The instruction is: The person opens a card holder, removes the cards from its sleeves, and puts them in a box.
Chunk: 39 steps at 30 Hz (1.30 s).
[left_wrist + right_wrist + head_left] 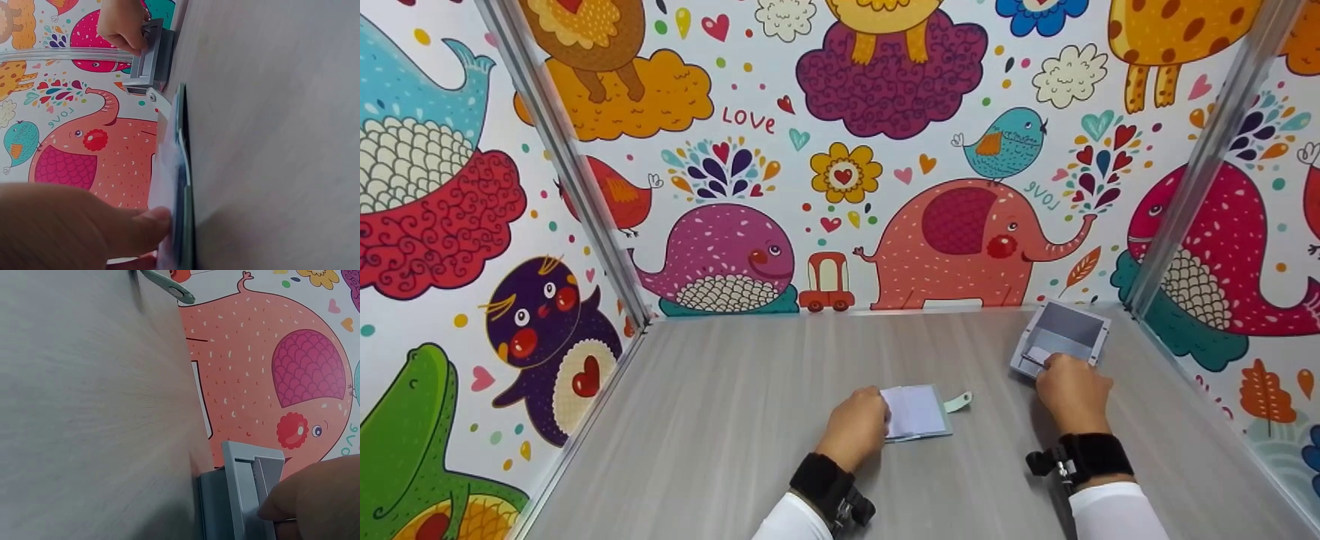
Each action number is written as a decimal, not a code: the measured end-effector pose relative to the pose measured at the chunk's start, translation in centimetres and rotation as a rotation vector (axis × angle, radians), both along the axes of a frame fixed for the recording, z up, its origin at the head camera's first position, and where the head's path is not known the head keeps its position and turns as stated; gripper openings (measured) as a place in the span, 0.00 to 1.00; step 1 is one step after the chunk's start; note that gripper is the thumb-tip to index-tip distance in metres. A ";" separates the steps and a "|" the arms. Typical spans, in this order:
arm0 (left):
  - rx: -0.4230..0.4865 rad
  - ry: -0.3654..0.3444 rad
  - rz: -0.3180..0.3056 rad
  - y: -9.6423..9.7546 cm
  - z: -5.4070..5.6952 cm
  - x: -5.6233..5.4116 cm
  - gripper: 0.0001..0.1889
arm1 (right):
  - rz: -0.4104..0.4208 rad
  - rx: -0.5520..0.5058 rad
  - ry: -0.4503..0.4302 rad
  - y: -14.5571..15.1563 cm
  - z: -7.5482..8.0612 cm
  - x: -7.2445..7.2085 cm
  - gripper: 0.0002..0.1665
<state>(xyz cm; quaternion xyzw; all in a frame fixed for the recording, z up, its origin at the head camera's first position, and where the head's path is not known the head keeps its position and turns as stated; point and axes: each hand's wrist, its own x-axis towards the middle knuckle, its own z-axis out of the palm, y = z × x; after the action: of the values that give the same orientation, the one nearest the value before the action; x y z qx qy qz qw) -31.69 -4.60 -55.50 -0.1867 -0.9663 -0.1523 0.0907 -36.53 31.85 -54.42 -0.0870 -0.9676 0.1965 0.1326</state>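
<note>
A small booklet (919, 411) was spread open at the middle of the desk (720, 420), its pages pale, with a snap strap (960, 403) sticking out on its right side. The left hand (856, 424) gripped the booklet's left edge; in the left wrist view, the thumb pressed against a page, with the cover turned toward the desk. Whether the booklet touched the desk could not be told.

Farther back and to the right, near the patterned wall (840, 90), stood a grey box (1065, 330) with its opening upward. The right hand (1076, 394) was at the near side of that opening, its fingers curled and pinching a pale flat piece (1037, 354) just inside the rim. The fingertips were partly hidden from the head view. Black straps (1099, 457) circled both wrists, above white sleeves (1116, 511).
</note>
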 end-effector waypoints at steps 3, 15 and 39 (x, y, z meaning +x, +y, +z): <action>-0.006 0.007 0.002 0.0 0.0 0.0 0.08 | -0.003 0.000 -0.028 -0.2 0.3 0.1 0.16; -0.002 -0.041 -0.003 0.0 0.2 0.0 0.05 | 0.013 -0.013 -0.006 -0.6 0.9 0.3 0.16; -0.020 0.009 0.007 0.1 -0.1 0.1 0.08 | 0.315 -0.184 0.214 -7.9 1.2 0.6 0.07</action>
<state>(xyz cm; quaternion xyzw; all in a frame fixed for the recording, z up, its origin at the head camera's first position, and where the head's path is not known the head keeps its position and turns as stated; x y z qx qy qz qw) -31.57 -4.48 -55.57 -0.1848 -0.9680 -0.1414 0.0940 -35.92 23.94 -53.26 0.0750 -0.9277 0.3103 0.1935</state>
